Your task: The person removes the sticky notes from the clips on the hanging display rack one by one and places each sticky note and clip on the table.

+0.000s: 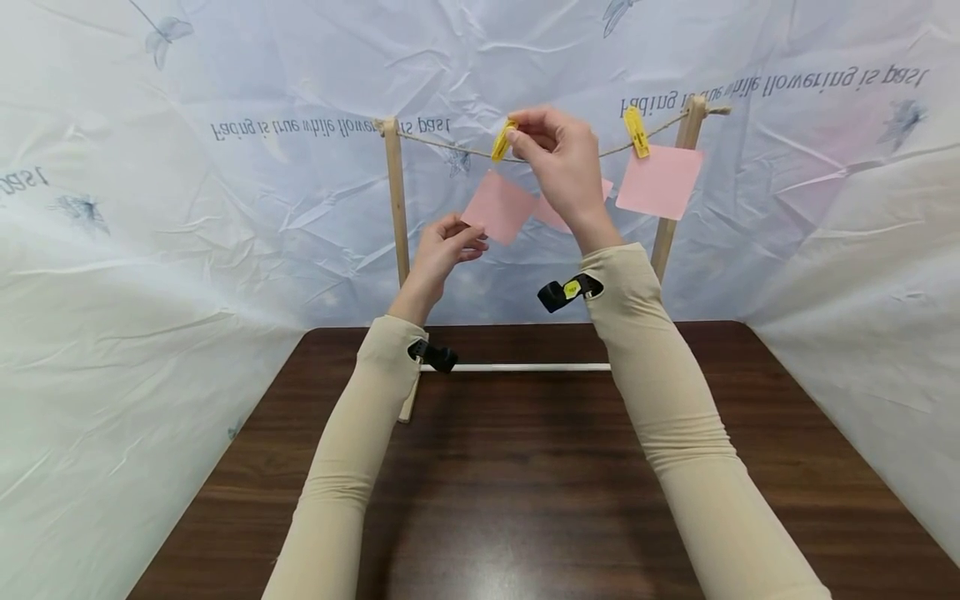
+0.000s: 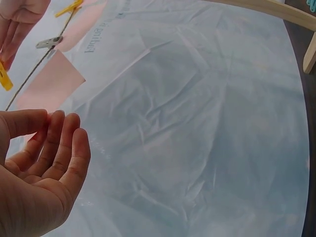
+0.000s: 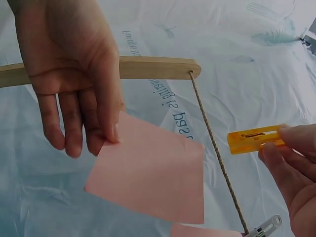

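Observation:
My left hand (image 1: 444,248) pinches a pink paper square (image 1: 501,207) by one corner, between thumb and fingers. The square is tilted just below the twine (image 1: 456,147). My right hand (image 1: 562,158) pinches a yellow clothespin (image 3: 252,139) between thumb and forefinger. In the right wrist view, a small gap separates the clothespin from the twine and the paper. Behind my right hand hangs another pink square (image 1: 551,215), partly hidden, beside a pale clear clothespin (image 2: 49,42) on the twine. Farther right, a second yellow clothespin (image 1: 636,133) holds a pink square (image 1: 660,182).
Two wooden posts, left (image 1: 396,200) and right (image 1: 686,133), carry the sagging twine. A white rod (image 1: 517,367) runs low between them over the dark wooden table (image 1: 495,492). Wrinkled printed sheeting (image 1: 300,67) surrounds the table at the back and sides.

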### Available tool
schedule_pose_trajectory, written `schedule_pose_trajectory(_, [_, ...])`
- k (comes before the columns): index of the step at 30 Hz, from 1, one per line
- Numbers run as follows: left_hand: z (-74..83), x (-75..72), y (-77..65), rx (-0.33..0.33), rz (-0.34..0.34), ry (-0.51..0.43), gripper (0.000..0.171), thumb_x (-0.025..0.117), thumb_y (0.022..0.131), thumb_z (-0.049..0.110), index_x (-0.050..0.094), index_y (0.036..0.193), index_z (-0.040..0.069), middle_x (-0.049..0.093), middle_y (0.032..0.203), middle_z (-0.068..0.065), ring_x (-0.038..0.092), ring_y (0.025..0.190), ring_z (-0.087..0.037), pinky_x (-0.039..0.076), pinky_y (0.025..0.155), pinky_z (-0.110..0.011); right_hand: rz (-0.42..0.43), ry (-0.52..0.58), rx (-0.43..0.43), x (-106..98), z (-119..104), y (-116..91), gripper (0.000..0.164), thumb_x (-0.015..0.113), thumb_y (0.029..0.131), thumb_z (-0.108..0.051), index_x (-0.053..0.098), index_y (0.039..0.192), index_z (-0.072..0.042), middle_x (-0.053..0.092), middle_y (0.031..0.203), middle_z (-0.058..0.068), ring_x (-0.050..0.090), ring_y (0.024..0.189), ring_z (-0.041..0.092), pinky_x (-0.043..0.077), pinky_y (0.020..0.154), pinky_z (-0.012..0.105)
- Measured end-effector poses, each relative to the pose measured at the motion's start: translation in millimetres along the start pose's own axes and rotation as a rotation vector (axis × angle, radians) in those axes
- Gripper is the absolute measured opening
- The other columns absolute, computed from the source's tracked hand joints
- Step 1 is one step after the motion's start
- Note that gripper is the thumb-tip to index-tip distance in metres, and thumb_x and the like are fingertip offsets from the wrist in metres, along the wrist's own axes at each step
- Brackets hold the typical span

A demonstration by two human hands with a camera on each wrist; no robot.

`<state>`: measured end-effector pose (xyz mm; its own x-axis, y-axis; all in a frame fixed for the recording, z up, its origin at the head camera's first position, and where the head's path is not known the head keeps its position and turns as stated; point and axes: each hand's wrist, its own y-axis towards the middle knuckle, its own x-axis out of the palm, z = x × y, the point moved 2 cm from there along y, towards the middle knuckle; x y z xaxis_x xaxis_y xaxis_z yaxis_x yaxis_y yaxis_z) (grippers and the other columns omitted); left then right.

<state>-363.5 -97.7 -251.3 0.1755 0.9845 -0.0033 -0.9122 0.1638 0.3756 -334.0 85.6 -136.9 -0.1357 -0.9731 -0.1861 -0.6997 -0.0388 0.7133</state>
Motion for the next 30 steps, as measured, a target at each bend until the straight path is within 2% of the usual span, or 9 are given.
schedule_pose_trajectory(6, [-0.5,-4.8,-2.0,-0.013,0.009,-0.009,0.014,0.067,0.099,0.018,0.066,0.105,0.006,0.069,0.105,-0.014,0.069,0.093,-0.026,0.055,0.095,-0.044,-0.098,-0.054,0.045,-1,3,-4,0.038,0.068,0.099,-0.02,0.063,0.135,-0.008,0.066,0.122,0.009,0.065,0.112,0.016,0.053,0.093,0.027])
schedule_pose_trajectory(11, [-0.1,-8.7,-2.5,-0.005,0.012,-0.007,0.015,0.068,0.099,0.017,0.065,0.106,0.004,0.069,0.103,-0.013,0.068,0.097,-0.032,0.053,0.098,-0.049,-0.112,-0.044,0.093,-3,6,-5,0.044,0.069,0.098,-0.024,0.06,0.139,-0.012,0.065,0.127,0.008,0.064,0.115,0.015,0.053,0.095,0.029])
schedule_pose_trajectory(14, [0.1,-11.2,-3.6,-0.008,0.021,-0.004,0.013,0.068,0.099,0.017,0.066,0.105,0.006,0.069,0.1,-0.009,0.069,0.094,-0.029,0.054,0.097,-0.047,-0.117,-0.034,0.105,-4,7,-6,0.045,0.069,0.098,-0.025,0.06,0.14,-0.013,0.065,0.126,0.008,0.064,0.113,0.015,0.054,0.094,0.029])
schedule_pose_trajectory(18, [0.3,-17.0,-6.6,0.0,0.033,0.0,0.01,0.068,0.099,0.017,0.067,0.104,0.008,0.07,0.101,-0.011,0.069,0.09,-0.024,0.054,0.097,-0.048,-0.119,-0.02,0.103,-6,9,-9,0.046,0.071,0.097,-0.025,0.061,0.139,-0.012,0.064,0.125,0.009,0.065,0.112,0.016,0.054,0.093,0.029])
schedule_pose_trajectory(26, [3.6,-37.3,-16.1,0.02,0.044,0.015,0.01,0.067,0.099,0.017,0.065,0.102,0.008,0.07,0.104,-0.015,0.069,0.09,-0.024,0.057,0.09,-0.038,-0.094,-0.043,0.085,-26,8,-24,0.044,0.071,0.097,-0.028,0.063,0.138,-0.016,0.064,0.125,0.006,0.063,0.112,0.015,0.053,0.094,0.028])
schedule_pose_trajectory(30, [8.5,-55.4,-24.5,0.043,0.048,0.024,0.01,0.067,0.099,0.016,0.064,0.103,0.006,0.07,0.099,-0.008,0.069,0.088,-0.021,0.057,0.089,-0.038,-0.056,-0.025,0.068,-41,3,-35,0.042,0.071,0.096,-0.026,0.064,0.136,-0.016,0.065,0.122,0.006,0.063,0.109,0.015,0.053,0.093,0.028])
